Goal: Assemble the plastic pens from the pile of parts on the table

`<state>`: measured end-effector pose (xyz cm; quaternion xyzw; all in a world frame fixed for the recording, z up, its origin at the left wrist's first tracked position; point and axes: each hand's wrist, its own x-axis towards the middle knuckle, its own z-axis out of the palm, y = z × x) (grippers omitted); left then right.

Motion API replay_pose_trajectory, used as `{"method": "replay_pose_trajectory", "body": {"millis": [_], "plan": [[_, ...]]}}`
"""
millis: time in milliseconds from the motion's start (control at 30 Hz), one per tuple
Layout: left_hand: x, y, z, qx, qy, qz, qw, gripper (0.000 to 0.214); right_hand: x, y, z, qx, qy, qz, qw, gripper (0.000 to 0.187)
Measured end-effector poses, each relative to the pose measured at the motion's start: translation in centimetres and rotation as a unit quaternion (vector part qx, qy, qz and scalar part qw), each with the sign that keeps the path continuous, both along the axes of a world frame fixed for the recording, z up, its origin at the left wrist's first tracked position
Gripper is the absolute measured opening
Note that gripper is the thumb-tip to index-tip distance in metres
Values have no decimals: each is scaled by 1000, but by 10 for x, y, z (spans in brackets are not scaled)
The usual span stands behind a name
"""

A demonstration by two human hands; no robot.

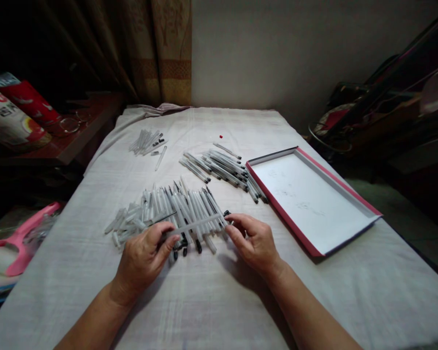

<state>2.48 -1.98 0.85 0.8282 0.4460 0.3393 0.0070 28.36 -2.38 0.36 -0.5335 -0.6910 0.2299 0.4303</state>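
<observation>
My left hand [144,255] pinches one end of a translucent pen barrel [199,224], held nearly level above a heap of pen parts. At the barrel's other end, the thumb and fingers of my right hand [253,240] close around its tip; a small black piece [227,213] shows beside those fingertips. Below and beyond the hands lie loose pen barrels and refills [160,201], some with black ends pointing toward me. Several clear caps [129,216] are heaped to the left of them.
Farther back lies a pile of black-ended pens [224,167], reaching the shallow pink-edged box lid [288,194] at right. A smaller pile of clear parts [144,141] sits at back left, and a red bit [221,136] lies behind. Pink-handled scissors [22,240] are off the table's left side.
</observation>
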Motion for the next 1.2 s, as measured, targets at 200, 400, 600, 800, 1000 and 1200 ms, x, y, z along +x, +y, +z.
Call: {"method": "replay_pose_trajectory", "body": {"millis": [200, 400, 600, 800, 1000, 1200], "plan": [[13, -6, 0, 30, 34, -80, 996, 19, -5, -3, 6, -179, 133, 75, 972, 46], [10, -4, 5, 54, 89, -87, 991, 34, -4, -1, 7, -237, 86, 78, 965, 49], [6, 0, 8, 74, 134, -72, 986, 46, -3, 1, 6, -275, 86, 120, 950, 50], [5, 3, 11, 63, 137, -73, 986, 52, -5, 1, 6, -121, 72, 93, 986, 46], [-7, 8, 16, -155, 65, -136, 976, 55, -10, -1, 9, 121, -21, 115, 986, 33], [-33, 10, 19, -467, -43, -155, 870, 65, -9, -7, 19, 196, -49, 138, 970, 20]]}}
